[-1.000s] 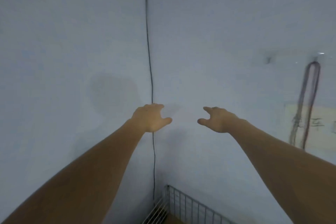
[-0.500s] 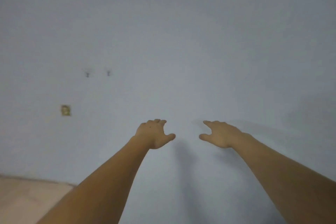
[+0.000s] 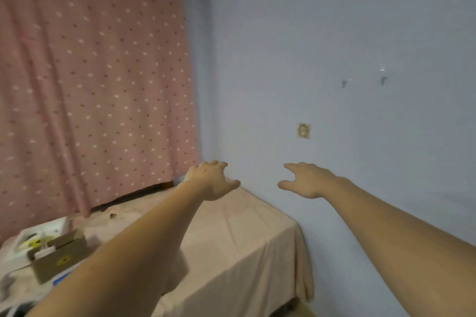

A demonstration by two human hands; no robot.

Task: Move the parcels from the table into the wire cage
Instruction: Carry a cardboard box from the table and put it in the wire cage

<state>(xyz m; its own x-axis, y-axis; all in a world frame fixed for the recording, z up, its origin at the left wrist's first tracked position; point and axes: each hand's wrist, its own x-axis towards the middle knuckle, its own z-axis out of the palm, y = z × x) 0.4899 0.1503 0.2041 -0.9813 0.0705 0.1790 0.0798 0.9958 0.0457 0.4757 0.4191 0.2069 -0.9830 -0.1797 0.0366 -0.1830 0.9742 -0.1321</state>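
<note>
Both arms reach forward at chest height, hands empty with fingers spread. My left hand (image 3: 212,179) hovers over the far corner of the table (image 3: 244,239), which is draped in a beige cloth. My right hand (image 3: 306,179) is out past the table's right edge, in front of the wall. At the lower left of the table lie the parcels: a brown cardboard box (image 3: 60,255) with a yellow sticker and, behind it, a white parcel (image 3: 41,235). The wire cage is out of view.
A pink dotted curtain (image 3: 90,85) hangs behind the table on the left. The pale blue wall (image 3: 347,46) on the right carries a small socket plate (image 3: 304,130) and two hooks. White bags sit at the bottom left edge.
The view has swung left: the wire cage and wall cable seen a second ago are gone, and the table, parcels and curtain have come into sight. Both hands stay open and empty.
</note>
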